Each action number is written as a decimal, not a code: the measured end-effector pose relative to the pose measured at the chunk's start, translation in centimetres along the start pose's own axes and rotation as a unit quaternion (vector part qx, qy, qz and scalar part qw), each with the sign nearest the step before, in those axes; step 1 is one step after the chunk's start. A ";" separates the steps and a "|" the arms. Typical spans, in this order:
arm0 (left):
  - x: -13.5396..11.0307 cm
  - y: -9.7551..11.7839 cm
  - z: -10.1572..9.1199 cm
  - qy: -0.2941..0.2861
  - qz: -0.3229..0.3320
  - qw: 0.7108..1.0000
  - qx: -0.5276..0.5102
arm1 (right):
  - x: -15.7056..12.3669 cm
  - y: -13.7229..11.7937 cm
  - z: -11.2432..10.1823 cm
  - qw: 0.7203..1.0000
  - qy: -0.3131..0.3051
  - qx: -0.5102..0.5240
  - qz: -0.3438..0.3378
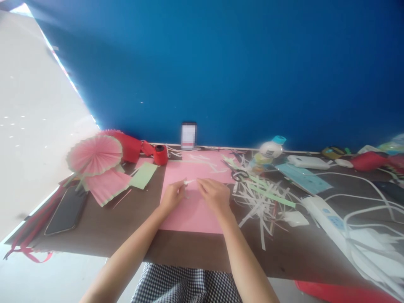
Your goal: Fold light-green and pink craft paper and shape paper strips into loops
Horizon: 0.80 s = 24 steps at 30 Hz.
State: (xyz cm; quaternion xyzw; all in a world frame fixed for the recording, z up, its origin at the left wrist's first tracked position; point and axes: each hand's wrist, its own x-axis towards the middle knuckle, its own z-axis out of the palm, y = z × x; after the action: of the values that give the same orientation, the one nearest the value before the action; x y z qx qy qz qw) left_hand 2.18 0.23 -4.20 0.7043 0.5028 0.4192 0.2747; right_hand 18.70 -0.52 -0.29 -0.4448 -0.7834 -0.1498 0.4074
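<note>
A small white paper strip (191,182) stretches between my two hands, over a large pink paper sheet (192,219). My left hand (172,195) pinches its left end, and the fingertips of my right hand (216,193) close on the other end. Several short pale strips (202,158) lie on the far part of the sheet. Beside its right edge are black-handled scissors (240,175). A loose heap of white and green paper strips (260,200) spreads to the right of my right hand.
At left are a pink paper fan rosette (94,155), a green paper piece (143,176), a red ribbon roll (160,155) and a dark phone (67,210). Another phone (188,136) leans on the blue wall. A bottle (270,150), blue packet (303,179) and white power strip (328,223) with cables occupy the right.
</note>
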 end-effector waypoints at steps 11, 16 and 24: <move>0.0 -0.1 0.1 0.020 -0.029 0.994 -0.103 | -0.1 0.1 0.0 1.000 -0.008 0.004 0.002; 0.2 -0.1 0.0 0.012 -0.098 0.975 -0.199 | -0.1 -0.3 0.1 1.000 -0.007 -0.007 -0.006; 0.4 -0.3 -0.1 -0.019 -0.187 0.877 -0.442 | -0.4 -0.9 0.4 1.000 -0.021 -0.009 -0.013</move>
State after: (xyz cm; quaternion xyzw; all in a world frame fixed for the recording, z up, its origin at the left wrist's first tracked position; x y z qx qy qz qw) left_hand 2.04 0.65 -4.26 0.4099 0.3819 0.5254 0.6404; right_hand 17.89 -0.97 -0.71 -0.4413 -0.7961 -0.1529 0.3848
